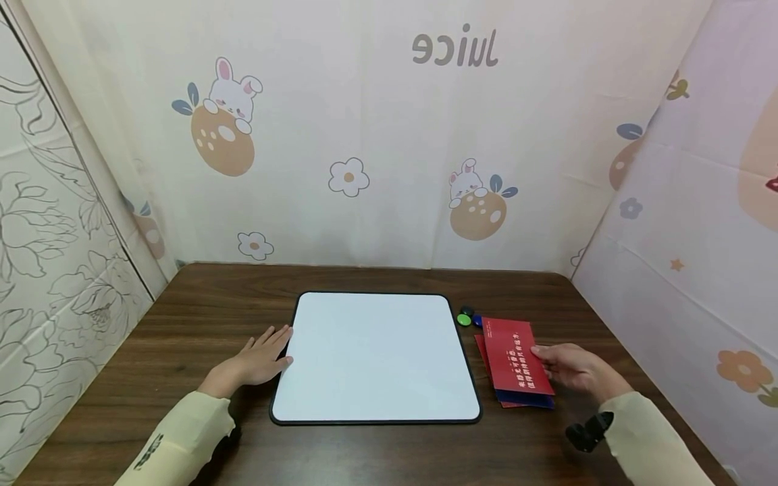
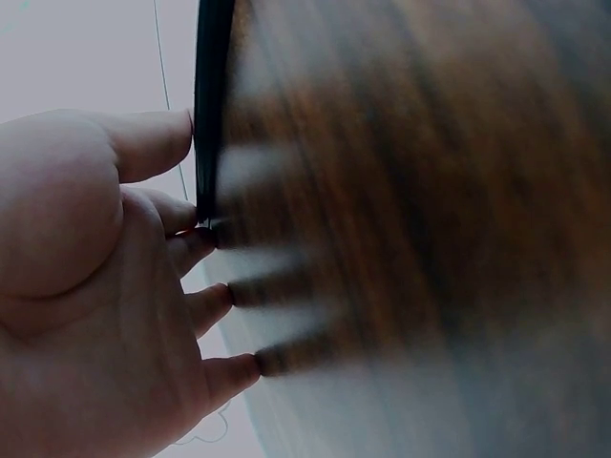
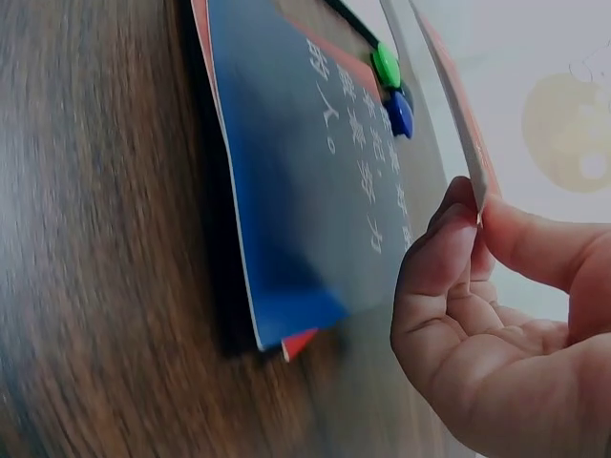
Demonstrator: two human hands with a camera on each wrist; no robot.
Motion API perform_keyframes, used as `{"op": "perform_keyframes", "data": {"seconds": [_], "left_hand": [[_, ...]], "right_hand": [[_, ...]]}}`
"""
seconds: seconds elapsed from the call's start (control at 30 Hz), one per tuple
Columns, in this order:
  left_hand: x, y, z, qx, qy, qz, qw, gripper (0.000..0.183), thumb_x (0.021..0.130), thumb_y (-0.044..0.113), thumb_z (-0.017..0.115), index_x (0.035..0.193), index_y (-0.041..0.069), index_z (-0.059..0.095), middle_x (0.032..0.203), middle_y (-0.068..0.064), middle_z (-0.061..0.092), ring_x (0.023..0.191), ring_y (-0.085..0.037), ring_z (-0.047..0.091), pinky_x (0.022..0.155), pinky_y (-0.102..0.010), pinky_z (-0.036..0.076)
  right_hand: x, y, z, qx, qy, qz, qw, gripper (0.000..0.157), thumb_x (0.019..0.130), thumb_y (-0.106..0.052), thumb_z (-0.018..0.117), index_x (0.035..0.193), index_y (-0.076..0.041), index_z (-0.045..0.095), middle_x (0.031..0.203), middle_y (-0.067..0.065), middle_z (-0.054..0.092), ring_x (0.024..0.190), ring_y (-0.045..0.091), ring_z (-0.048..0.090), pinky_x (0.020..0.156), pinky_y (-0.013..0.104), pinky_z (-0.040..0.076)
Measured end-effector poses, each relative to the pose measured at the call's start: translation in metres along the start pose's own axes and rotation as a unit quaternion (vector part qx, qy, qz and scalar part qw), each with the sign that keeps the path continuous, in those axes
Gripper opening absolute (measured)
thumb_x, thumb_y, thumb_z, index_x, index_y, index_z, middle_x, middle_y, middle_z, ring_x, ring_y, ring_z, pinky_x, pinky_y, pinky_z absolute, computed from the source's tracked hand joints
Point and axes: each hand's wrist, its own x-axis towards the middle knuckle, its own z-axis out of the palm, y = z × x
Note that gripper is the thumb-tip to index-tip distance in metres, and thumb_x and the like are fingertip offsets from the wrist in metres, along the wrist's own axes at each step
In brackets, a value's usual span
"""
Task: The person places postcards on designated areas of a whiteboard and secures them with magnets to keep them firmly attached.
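Observation:
A white board [image 1: 373,358] with a thin black frame lies flat on the table. My left hand [image 1: 261,358] rests at its left edge, fingers spread and straight; in the left wrist view the fingertips and thumb touch the black rim [image 2: 212,105]. On the right, my right hand [image 1: 574,368] pinches a red card [image 1: 513,354] with white writing between thumb and curled fingers. That card is lifted above a small pile, where a blue card [image 3: 277,191] with white writing lies on top and red edges [image 3: 299,343] stick out beneath.
Beside the board's upper right corner sit a green round magnet-like piece [image 1: 464,320], a blue one [image 1: 477,321] and a black one [image 1: 467,310]. The dark wooden table [image 1: 365,452] meets a printed curtain [image 1: 377,135] at the back, with more patterned cloth at both sides.

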Motion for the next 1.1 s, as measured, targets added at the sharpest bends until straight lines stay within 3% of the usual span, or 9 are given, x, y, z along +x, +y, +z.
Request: {"op": "perform_keyframes", "data": {"seconds": [0.6,0.73,0.9,1.0,1.1], "left_hand": [[0.000,-0.001,-0.001,-0.002,-0.004,0.001,1.0000,0.064,0.100,0.026,0.047,0.149,-0.005,0.020,0.154,-0.027,0.015,0.139,-0.048,0.006,0.105,-0.068,0.002],[0.000,-0.001,-0.002,-0.003,-0.004,0.002,1.0000,0.064,0.100,0.027,0.047,0.149,-0.005,0.020,0.154,-0.027,0.015,0.139,-0.048,0.006,0.105,-0.068,0.002],[0.000,0.000,-0.002,-0.005,-0.004,0.002,1.0000,0.064,0.100,0.026,0.047,0.149,-0.005,0.020,0.154,-0.027,0.015,0.139,-0.048,0.006,0.105,-0.068,0.002],[0.000,0.000,-0.002,-0.004,-0.004,0.003,1.0000,0.064,0.100,0.026,0.047,0.149,-0.006,0.020,0.154,-0.027,0.015,0.139,-0.049,0.006,0.105,-0.068,0.002],[-0.001,0.001,-0.002,-0.003,-0.006,0.002,1.0000,0.064,0.100,0.026,0.046,0.149,-0.006,0.020,0.154,-0.027,0.015,0.139,-0.048,0.007,0.105,-0.068,0.002]], "right_hand": [[0.004,-0.005,0.025,0.007,-0.034,0.000,0.999,0.016,0.099,-0.012,0.053,0.093,-0.004,0.065,0.089,0.008,0.065,0.082,0.019,0.061,0.076,0.031,0.052],[0.005,-0.007,0.030,0.020,-0.036,0.004,0.999,0.017,0.099,-0.012,0.052,0.107,0.003,0.057,0.090,0.009,0.066,0.083,0.019,0.063,0.078,0.032,0.053],[0.006,-0.009,0.037,0.034,-0.027,0.016,0.999,0.038,0.099,-0.013,0.052,0.128,0.008,0.038,0.094,0.011,0.065,0.086,0.020,0.062,0.082,0.033,0.053],[0.007,-0.010,0.040,0.032,-0.025,0.017,0.999,0.035,0.099,-0.013,0.053,0.125,0.008,0.044,0.095,0.011,0.065,0.086,0.021,0.063,0.083,0.034,0.053],[0.009,-0.010,0.042,0.033,-0.027,0.016,0.999,0.022,0.098,-0.013,0.054,0.112,0.004,0.058,0.094,0.011,0.066,0.085,0.021,0.063,0.083,0.034,0.053]]}}
